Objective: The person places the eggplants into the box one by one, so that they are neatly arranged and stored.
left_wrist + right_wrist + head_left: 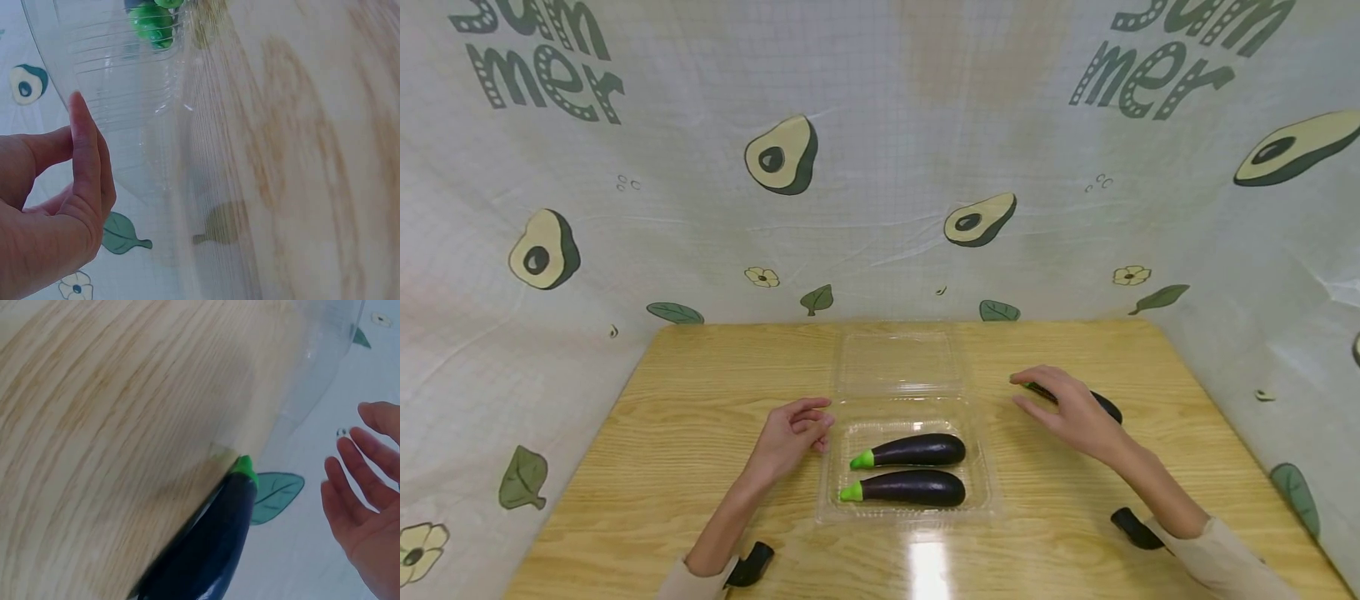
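A clear plastic clamshell box (pixel 985 504) lies unfolded on the table, its lid (pixel 898 362) laid back toward the wall. Two dark purple eggplants with green stems lie side by side in its base, a rear eggplant (pixel 921 450) and a front eggplant (pixel 917 487). At the box's left rim is my left hand (pixel 788 440), fingers loosely bent and fingertips right at the edge. My right hand (pixel 1071 412), thumb and fingers apart, is over a third eggplant (pixel 1107 407) on the table, partly hiding it in the head view. The right wrist view shows this eggplant below the relaxed fingers.
The wooden table (pixel 700 400) meets a pale cloth (pixel 880 275) printed with avocados and leaves at the back and sides. A black wrist camera (pixel 750 565) sits by the left sleeve, and another black camera (pixel 1137 529) by the right sleeve.
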Demonstrator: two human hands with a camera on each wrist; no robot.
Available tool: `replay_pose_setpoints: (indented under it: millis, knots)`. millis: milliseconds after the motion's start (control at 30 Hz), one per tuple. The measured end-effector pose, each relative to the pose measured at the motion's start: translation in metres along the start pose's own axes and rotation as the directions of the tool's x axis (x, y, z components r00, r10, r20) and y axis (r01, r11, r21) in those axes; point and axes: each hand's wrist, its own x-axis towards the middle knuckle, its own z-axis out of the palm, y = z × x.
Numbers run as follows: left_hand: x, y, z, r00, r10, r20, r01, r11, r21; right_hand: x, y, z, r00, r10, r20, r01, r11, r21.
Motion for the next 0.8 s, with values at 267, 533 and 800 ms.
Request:
replay_pose_setpoints:
  millis: [267, 533, 800]
  knots:
    - [0.0, 0.001, 0.0, 1.0, -0.007, 0.004, 0.007, 1.0, -0.023, -0.008, 0.014, -0.003, 0.998, 0.039, -0.05, -0.04, 0.999, -0.011]
    - [0.0, 0.002, 0.001, 1.0, -0.01, 0.006, 0.01, 1.0, -0.028, -0.016, 0.028, -0.005, 0.994, 0.054, -0.097, -0.057, 0.998, -0.027]
    - [-0.001, 0.003, 0.0, 1.0, -0.004, 0.013, 0.004, 1.0, -0.027, -0.025, 0.039, -0.01, 0.992, 0.105, -0.076, -0.108, 0.993, -0.039]
